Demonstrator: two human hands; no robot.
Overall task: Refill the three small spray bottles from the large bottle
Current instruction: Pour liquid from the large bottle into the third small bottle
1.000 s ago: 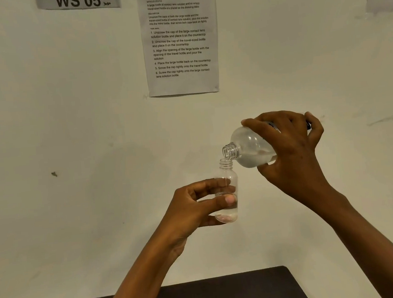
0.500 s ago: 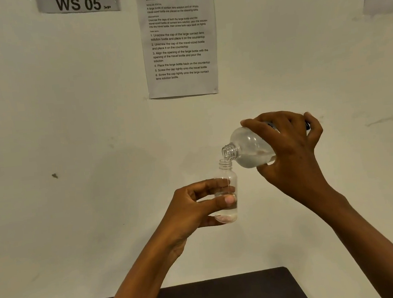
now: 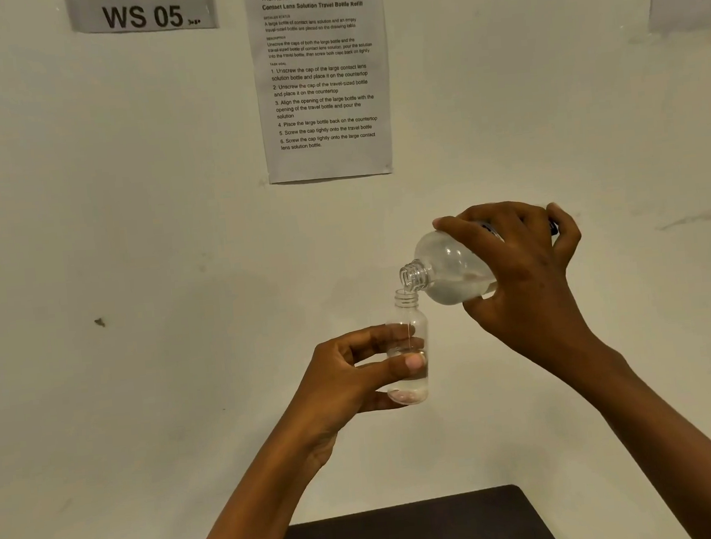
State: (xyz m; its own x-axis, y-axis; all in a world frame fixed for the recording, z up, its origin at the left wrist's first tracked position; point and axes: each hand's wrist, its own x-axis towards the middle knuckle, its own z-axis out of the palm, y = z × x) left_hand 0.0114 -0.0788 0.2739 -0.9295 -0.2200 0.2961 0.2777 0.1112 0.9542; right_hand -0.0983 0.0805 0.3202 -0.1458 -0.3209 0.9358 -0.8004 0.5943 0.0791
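My left hand grips a small clear bottle upright in mid-air, uncapped, with a little clear liquid in its lower part. My right hand grips the large clear bottle tilted down to the left, uncapped, its mouth right over the small bottle's neck. A thin stream of liquid runs down inside the small bottle. Liquid pools in the low side of the large bottle. No other small bottles or caps are in view.
A dark table top shows at the bottom edge, below both forearms. A pale wall fills the background, with a printed instruction sheet and a "WS 05" sign taped high up.
Both hands hold nearly the same pose. The camera has tilted up slightly, so the wall sheet sits lower in view. Pouring continues.
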